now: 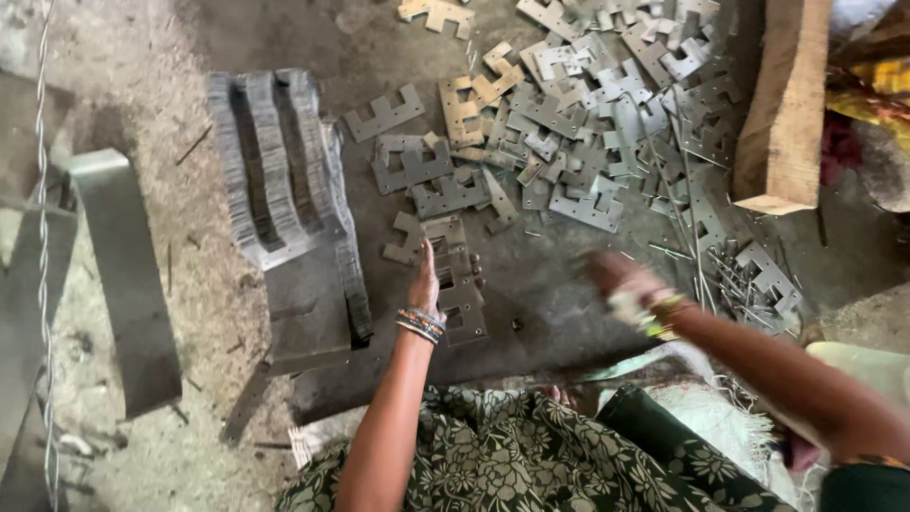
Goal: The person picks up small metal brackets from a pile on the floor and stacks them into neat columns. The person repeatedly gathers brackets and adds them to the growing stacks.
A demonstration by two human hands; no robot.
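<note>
- We see a dusty concrete floor (142, 57) that carries everything here; there is no bench, and we sit at its edge in a dark leaf-patterned garment (531, 455).
- A wide loose heap of flat notched metal plates (607, 104) spreads across the upper right, reaching toward a thick wooden block (785, 104) that lies beside it.
- To the left, well apart from the heap, long stacks of plates (284, 190) stand packed on edge in neat rows.
- At the far left a bent metal strip (123, 275) lies on the floor beside a twisted wire (43, 190).
- Our left hand (427, 280) rests edge-on against a small pile of plates (460, 284) just in front of us, fingers extended and fairly flat, steadying rather than gripping as far as we can tell.
- Our right hand (621, 284) is blurred, hovering above the floor near thin metal rods (735, 275); we cannot tell how far open it is or whether it holds anything.
- We judge the step in hand to be gathering loose plates into an aligned pile. The next move would call for a plate picked from the heap and laid notch to notch on that pile, with the left hand keeping the edges square.
</note>
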